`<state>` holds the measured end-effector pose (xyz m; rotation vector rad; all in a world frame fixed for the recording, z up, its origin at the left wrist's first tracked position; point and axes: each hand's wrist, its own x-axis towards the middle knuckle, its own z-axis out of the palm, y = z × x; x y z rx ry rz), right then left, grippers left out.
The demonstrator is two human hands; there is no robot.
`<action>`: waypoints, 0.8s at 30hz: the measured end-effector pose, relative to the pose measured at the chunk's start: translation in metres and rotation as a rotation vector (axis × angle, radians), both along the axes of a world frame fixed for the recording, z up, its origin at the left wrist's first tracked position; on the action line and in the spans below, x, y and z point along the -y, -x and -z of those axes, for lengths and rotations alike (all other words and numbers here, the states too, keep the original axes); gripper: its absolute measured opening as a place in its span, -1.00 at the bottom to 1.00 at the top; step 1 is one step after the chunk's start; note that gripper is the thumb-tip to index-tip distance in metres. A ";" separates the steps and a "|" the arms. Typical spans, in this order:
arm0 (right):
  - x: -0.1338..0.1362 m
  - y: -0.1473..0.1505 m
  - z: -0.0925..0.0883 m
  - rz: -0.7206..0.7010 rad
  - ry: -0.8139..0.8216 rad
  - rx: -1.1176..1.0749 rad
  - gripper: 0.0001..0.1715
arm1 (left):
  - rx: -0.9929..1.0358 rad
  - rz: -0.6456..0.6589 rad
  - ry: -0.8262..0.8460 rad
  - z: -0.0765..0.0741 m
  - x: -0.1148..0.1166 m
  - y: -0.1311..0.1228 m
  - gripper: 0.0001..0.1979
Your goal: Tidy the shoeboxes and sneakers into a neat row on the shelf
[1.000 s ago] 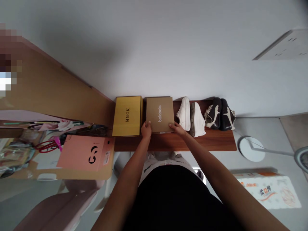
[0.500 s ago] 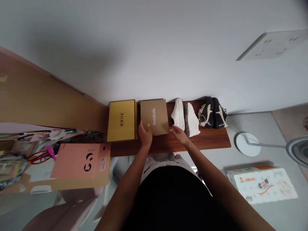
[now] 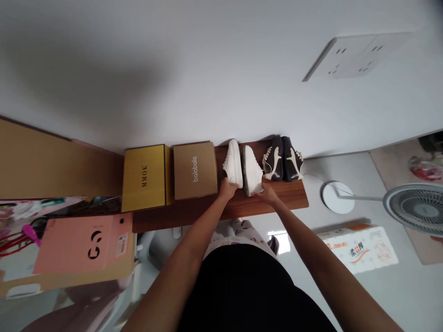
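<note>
Two white sneakers stand side by side on a dark wooden shelf. My left hand grips the near end of the left white sneaker. My right hand is wrapped around the near end of the right white sneaker. To their left sit a kraft "balabala" box and a yellow "MMOK" box, both untouched. A pair of dark shoes with white trim stands to the right of the sneakers.
A white wall with a socket plate rises behind the shelf. A pink carton and a tan board stand at the left. A fan, its round base and a tissue pack are on the floor at the right.
Both hands have left the balabala box and now hold the white sneakers. The box stays on the shelf. The whole scene has shifted left in view.
</note>
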<state>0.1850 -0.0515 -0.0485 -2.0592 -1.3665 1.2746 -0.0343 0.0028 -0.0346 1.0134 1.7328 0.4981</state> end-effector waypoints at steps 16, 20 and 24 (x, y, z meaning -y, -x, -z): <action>-0.045 0.003 -0.069 -0.633 -0.090 0.516 -0.68 | -0.652 0.737 -0.174 -0.066 -0.008 -0.020 -0.64; -0.059 0.022 -0.073 -0.783 -0.051 0.619 -0.64 | -0.759 0.782 -0.173 -0.067 -0.005 -0.034 -0.69; -0.063 0.037 -0.072 -0.829 -0.005 0.638 -0.66 | -0.779 0.768 -0.142 -0.062 0.000 -0.040 -0.69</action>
